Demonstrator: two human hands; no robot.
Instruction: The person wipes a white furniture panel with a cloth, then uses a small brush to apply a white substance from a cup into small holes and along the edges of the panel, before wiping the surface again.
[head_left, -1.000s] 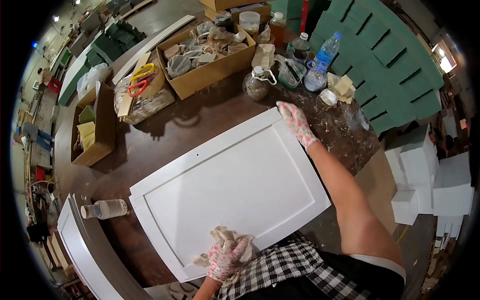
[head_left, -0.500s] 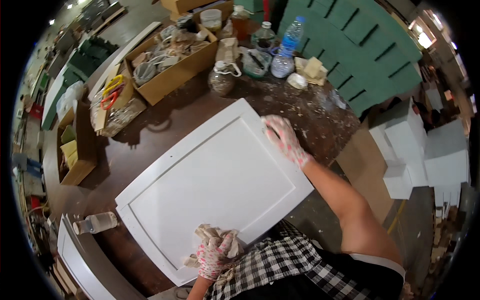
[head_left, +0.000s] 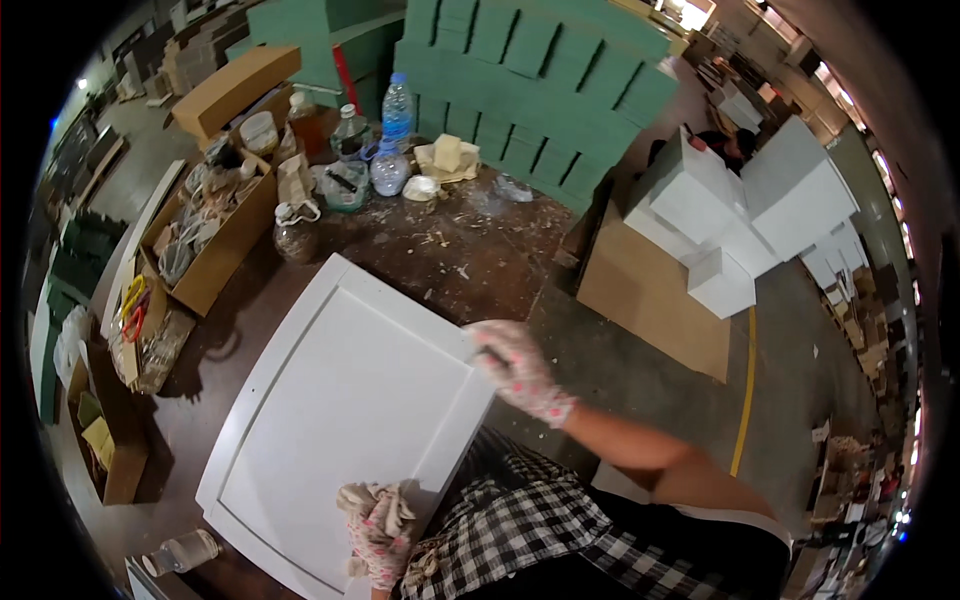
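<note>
A white panel with a recessed middle, like a cabinet door [head_left: 330, 400], lies on the brown table in front of me. My right hand [head_left: 520, 375], in a white glove with pink dots, grips the panel's right edge close to its near corner. At the panel's near side, my left hand [head_left: 376, 550] wears a matching glove. It is closed on a crumpled beige rag [head_left: 388, 503] that rests on the panel's surface. Some of the left fingers are hidden by the rag. A clear bottle [head_left: 183, 552] lies on its side left of the panel.
Cardboard boxes [head_left: 225, 240] holding rags and bags stand along the left, with red and yellow scissors [head_left: 133, 308] among them. Bottles [head_left: 397, 115] and jars stand at the back before stacked green blocks [head_left: 530, 50]. White boxes [head_left: 722, 283] sit on cardboard at the right.
My view has swung to the right, so the table things sit further left. My right hand has shifted along the panel's edge toward its near right corner. The left hand remains on the rag.
</note>
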